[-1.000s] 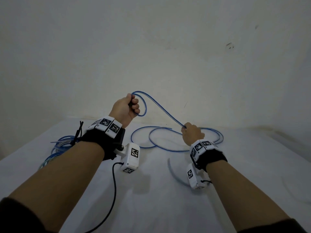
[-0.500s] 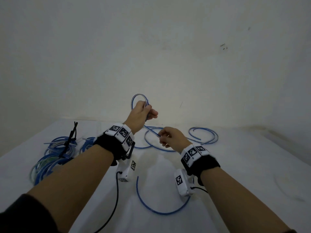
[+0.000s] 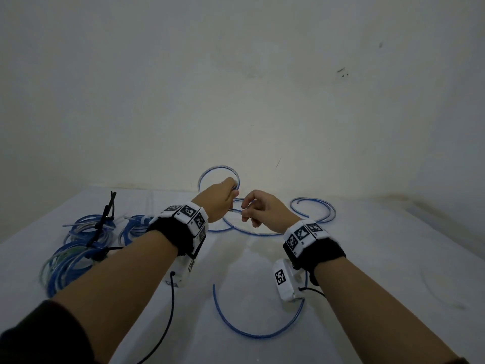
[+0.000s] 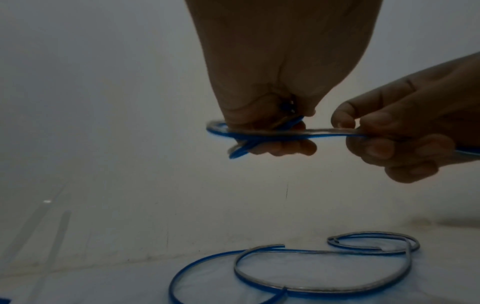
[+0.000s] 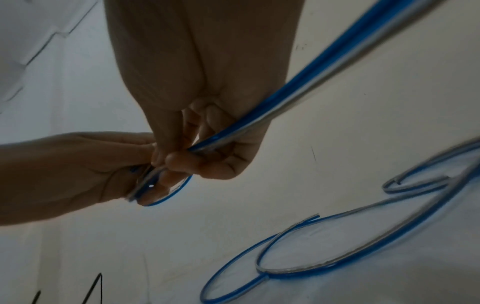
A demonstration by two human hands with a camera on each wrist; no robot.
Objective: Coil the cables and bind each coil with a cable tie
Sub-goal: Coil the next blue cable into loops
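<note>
A thin blue cable (image 3: 258,333) trails over the white table (image 3: 380,258) in loose curves. My left hand (image 3: 223,197) is raised above the table and grips a small loop of that cable (image 3: 210,172), seen edge-on in the left wrist view as the loop (image 4: 259,135). My right hand (image 3: 258,210) is close beside it and pinches the cable (image 5: 285,98) just short of the loop, the same hand (image 4: 405,144) showing in the left wrist view. The free end of the cable (image 4: 281,245) lies on the table below both hands.
Several coiled blue cables (image 3: 78,248) lie at the left of the table, with black cable ties (image 3: 103,219) sticking up from them. A plain wall (image 3: 236,88) rises right behind the table's far edge. Black wrist-camera cords (image 3: 170,311) hang under my forearms.
My hands came together from wide apart. The left hand dropped lower and its loop of cable became rounder and fuller. The right hand rose off the table, bringing the cable up to the left hand.
</note>
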